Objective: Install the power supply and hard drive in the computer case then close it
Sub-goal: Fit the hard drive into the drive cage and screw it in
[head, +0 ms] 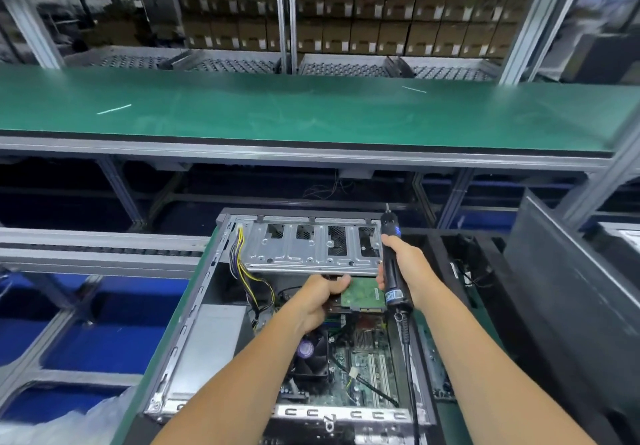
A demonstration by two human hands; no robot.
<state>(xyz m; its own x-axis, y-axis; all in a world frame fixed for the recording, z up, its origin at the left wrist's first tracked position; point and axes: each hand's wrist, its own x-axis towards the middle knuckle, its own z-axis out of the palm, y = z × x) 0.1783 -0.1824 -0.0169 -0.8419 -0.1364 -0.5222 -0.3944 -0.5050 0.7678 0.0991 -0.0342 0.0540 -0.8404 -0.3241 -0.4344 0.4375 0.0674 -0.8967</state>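
An open computer case (180,347) lies on its side in front of me, its motherboard (367,368) and black fan exposed. The grey power supply (211,347) sits in the case's left part. My left hand (320,301) grips the hard drive (363,294), green circuit board up, partly under the silver drive bracket (311,247) at the case's far end. My right hand (403,268) holds a black electric screwdriver (393,264) upright at the bracket's right end, tip pointing up, cord trailing down over the case.
Yellow and black cables (249,271) hang from the bracket's left side. A green conveyor belt (311,112) runs across beyond the case. A dark case panel (568,299) leans at the right. Shelves of cardboard boxes (381,22) fill the background. Crumpled plastic (69,424) lies bottom left.
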